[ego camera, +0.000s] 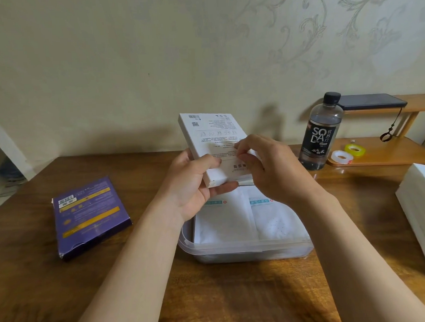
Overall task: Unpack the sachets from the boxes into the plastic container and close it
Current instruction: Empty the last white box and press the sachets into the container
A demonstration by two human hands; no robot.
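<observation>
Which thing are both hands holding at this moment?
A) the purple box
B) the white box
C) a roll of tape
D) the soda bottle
B: the left hand grips the white box at its near end and the right hand pinches that same end, while the purple box lies untouched on the table.

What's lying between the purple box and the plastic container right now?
Head view: nothing lies between the purple box and the plastic container, only bare table, crossed by the left forearm; the left hand grips the white box.
</observation>
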